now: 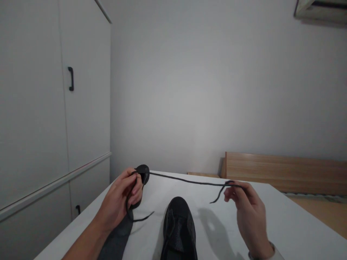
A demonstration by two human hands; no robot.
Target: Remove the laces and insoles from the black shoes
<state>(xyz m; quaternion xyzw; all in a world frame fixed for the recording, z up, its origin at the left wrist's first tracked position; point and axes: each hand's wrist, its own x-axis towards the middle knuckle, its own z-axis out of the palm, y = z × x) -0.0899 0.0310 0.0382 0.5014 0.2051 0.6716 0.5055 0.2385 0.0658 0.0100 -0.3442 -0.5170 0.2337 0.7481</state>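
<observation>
A black shoelace (187,180) is stretched between my two hands above a white table. My left hand (121,196) pinches it near one end, and that loose end curls down below the fingers. At the other side my right hand (248,213) grips the lace between thumb and fingers, with a short tail hanging to its left. Below and between the hands lies a black shoe (179,227), toe pointing away from me, with no lace seen across its tongue. Behind my left hand is a second dark shoe (143,169), partly hidden by the fingers.
The white table (287,224) spreads under both hands. Dark grey cloth (118,238) lies beside my left forearm. A white cabinet (86,108) with black handles stands at the left, and a wooden headboard (271,169) is behind the table at the right.
</observation>
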